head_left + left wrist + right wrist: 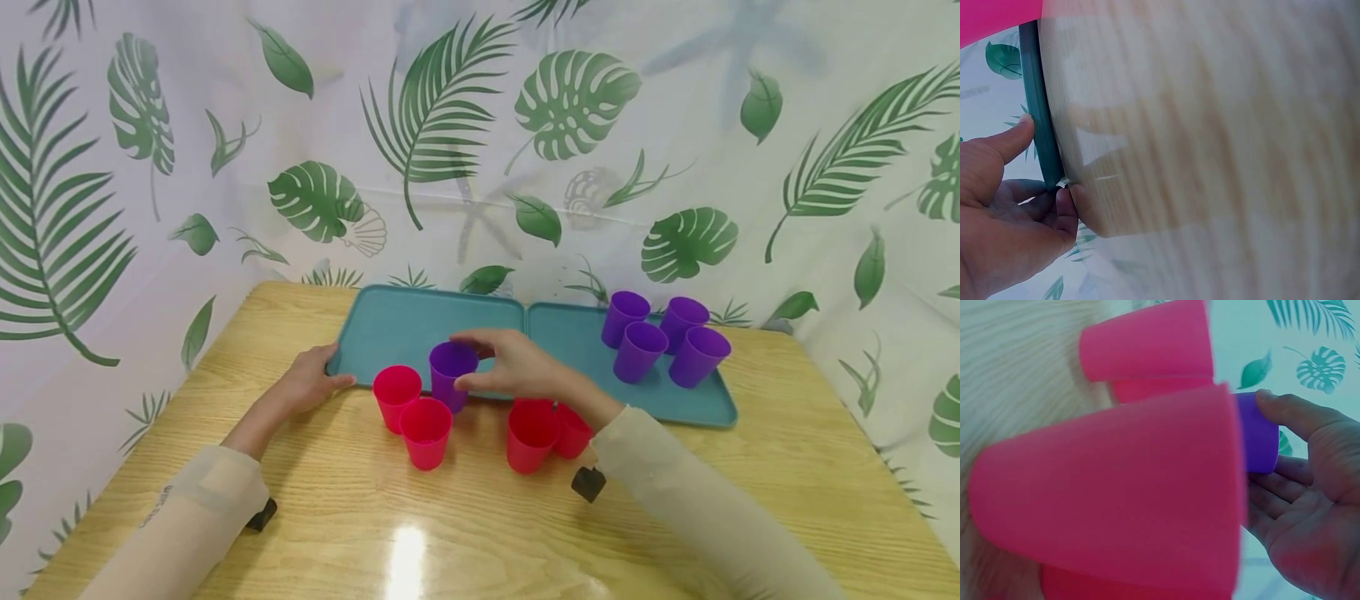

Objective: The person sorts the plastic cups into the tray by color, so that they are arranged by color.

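Note:
My right hand (513, 362) grips a purple cup (446, 390) near its rim, thumb on one side and fingers on the other. That cup stands upright at the front edge of the left teal tray (397, 321), just behind two red cups (426, 448). In the right wrist view, a large red cup (1110, 487) hides the lower part of the purple cup (1260, 434). At the tray's front left corner, my left hand (306, 382) holds the edge. The left wrist view has the thumb against the tray rim (1040, 119) and the fingers curled at its corner.
Another teal tray (570, 358) adjoins on the right, with several purple cups (642, 354) upright at its right part. Two more red cups (529, 450) stand on the wooden table (480, 533) below my right wrist. A leaf-printed cloth (465, 233) hangs behind.

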A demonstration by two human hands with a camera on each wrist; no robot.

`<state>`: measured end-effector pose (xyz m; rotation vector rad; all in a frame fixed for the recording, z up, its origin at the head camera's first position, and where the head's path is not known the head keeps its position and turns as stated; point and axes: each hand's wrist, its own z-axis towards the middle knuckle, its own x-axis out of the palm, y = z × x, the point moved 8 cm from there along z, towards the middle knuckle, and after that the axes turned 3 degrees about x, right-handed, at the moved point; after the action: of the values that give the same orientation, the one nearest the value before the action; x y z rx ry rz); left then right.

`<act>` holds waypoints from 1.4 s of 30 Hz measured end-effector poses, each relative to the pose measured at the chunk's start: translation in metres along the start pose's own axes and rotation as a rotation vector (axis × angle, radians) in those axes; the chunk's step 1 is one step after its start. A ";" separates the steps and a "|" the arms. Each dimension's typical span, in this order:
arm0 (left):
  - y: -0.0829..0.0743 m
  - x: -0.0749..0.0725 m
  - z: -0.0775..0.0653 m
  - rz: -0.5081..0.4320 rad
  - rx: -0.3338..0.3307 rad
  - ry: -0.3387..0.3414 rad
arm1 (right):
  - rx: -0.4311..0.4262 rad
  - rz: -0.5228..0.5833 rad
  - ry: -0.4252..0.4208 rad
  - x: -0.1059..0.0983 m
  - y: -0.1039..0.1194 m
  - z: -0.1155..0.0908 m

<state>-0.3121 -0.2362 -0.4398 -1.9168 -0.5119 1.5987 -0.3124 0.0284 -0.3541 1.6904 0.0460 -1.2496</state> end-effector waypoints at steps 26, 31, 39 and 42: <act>-0.006 0.000 -0.002 0.012 0.024 -0.005 | 0.187 0.161 -0.382 -0.123 -0.028 -0.056; -0.006 -0.001 -0.003 0.009 0.030 -0.001 | 0.228 0.160 -0.459 -0.134 -0.047 -0.065; -0.005 0.000 -0.003 0.004 0.016 0.001 | 0.284 0.031 -0.590 -0.139 -0.092 -0.073; -0.004 -0.001 -0.002 0.009 0.013 -0.001 | 0.305 -0.046 -0.622 -0.137 -0.107 -0.074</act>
<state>-0.3097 -0.2341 -0.4366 -1.9116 -0.4925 1.6047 -0.3823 0.2017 -0.3265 1.4786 -0.5027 -1.8386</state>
